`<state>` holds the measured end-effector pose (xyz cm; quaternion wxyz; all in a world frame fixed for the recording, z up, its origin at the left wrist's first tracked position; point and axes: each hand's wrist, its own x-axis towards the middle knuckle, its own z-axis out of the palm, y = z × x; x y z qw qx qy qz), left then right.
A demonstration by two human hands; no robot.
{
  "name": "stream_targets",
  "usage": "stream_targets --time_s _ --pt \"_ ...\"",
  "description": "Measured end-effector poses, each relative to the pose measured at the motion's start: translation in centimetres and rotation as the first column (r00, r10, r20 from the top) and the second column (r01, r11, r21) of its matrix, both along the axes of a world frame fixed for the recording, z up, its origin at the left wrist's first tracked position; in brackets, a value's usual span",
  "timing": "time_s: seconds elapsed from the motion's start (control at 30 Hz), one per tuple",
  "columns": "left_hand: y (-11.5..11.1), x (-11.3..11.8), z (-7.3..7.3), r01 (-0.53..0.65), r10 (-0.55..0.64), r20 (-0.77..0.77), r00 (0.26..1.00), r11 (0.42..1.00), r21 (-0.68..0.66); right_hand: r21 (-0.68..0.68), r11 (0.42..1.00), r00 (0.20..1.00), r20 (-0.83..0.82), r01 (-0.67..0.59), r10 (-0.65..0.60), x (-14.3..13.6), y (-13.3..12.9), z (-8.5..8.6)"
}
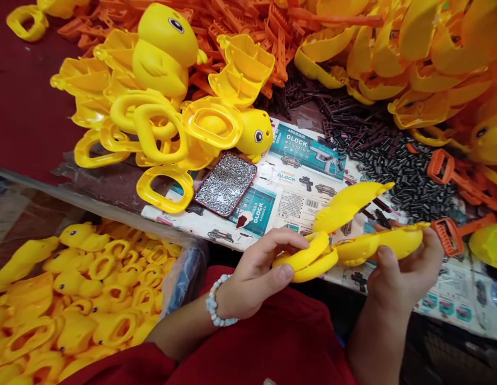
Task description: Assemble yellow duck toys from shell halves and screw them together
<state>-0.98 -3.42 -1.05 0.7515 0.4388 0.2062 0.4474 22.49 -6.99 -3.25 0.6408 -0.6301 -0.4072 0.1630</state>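
Observation:
Low over the table's front edge, my left hand (258,270) is closed around a yellow ring-shaped handle (312,259), thumb below and fingers on top. My right hand (406,272) grips a yellow plastic duck shell (364,248), its thumb pressed on the near side. The handle and this shell meet end to end; I cannot tell whether they are joined. Just behind them, another curved yellow shell half (348,206) stands tilted over the printed sheet. Some fingers of my right hand are hidden behind the shell it holds.
Behind my hands lie black small cylinders (408,179) and a tray of silvery metal pieces (226,184). Yellow duck parts (163,59) and orange toothed parts (236,21) are heaped farther back. A bin of finished-looking yellow ducks and handles (91,299) stands lower left.

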Motion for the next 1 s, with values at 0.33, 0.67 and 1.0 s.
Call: stream_targets --time_s 0.33,0.67,1.0 --pt "0.4 0.0 0.1 -0.141 0.218 -0.355 0.909 0.963 0.230 -0.017 1.000 0.995 0.104 0.010 -0.008 -2.2 0.4 0.7" --pt "0.2 1.6 -1.5 -0.423 0.412 -0.140 0.900 0.904 -0.059 0.284 0.944 0.921 0.298 0.167 -0.252 -6.4 -0.5 1.5" --pt "1.2 -1.7 -3.6 -0.244 0.259 -0.318 0.912 0.966 0.086 -0.063 0.882 0.855 0.221 -0.467 0.468 -7.6 1.1 2.5"
